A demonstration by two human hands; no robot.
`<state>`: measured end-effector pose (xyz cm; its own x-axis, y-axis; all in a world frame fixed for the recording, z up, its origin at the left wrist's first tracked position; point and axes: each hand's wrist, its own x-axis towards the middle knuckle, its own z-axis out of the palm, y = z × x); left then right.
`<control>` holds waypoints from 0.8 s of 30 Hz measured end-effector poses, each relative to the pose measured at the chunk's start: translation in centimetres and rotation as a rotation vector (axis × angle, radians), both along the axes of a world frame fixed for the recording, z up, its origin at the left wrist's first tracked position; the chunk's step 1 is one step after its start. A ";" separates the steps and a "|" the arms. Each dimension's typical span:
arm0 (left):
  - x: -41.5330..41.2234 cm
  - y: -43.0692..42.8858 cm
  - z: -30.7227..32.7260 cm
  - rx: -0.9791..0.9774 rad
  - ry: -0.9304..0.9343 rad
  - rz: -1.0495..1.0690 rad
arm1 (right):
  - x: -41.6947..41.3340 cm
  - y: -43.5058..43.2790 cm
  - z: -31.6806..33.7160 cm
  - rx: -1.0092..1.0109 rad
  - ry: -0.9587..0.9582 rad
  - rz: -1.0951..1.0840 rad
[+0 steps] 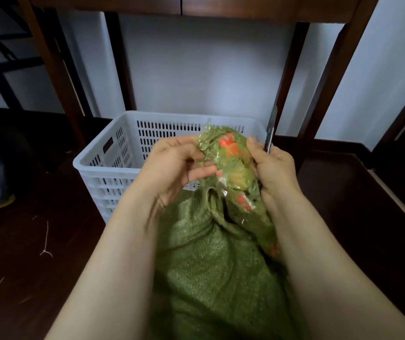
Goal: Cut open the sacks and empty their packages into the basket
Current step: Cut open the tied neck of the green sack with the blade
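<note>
A green woven sack point(206, 261) lies in front of me between my forearms. Its taped neck point(230, 158), wrapped in clear tape with orange marks, is bunched up above the sack. My left hand point(172, 168) grips the neck from the left with curled fingers. My right hand point(273, 168) holds the neck's right side and also grips a utility knife point(270, 131), whose blade end points up. The white slatted plastic basket point(113, 153) stands just behind the sack, and what lies inside it is hidden.
A dark wooden table's legs point(56, 69) rise on both sides behind the basket, against a pale wall. The floor is dark wood, with a scrap of string point(46, 244) at the left. A dark, unclear object lies at the far left.
</note>
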<state>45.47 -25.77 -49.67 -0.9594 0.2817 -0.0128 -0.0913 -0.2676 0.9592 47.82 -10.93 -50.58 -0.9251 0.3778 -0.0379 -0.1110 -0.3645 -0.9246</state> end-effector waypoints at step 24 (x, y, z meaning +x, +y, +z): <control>-0.7 -0.1 -0.9 -0.105 -0.122 0.206 | 1.7 1.3 2.7 0.924 -0.193 0.340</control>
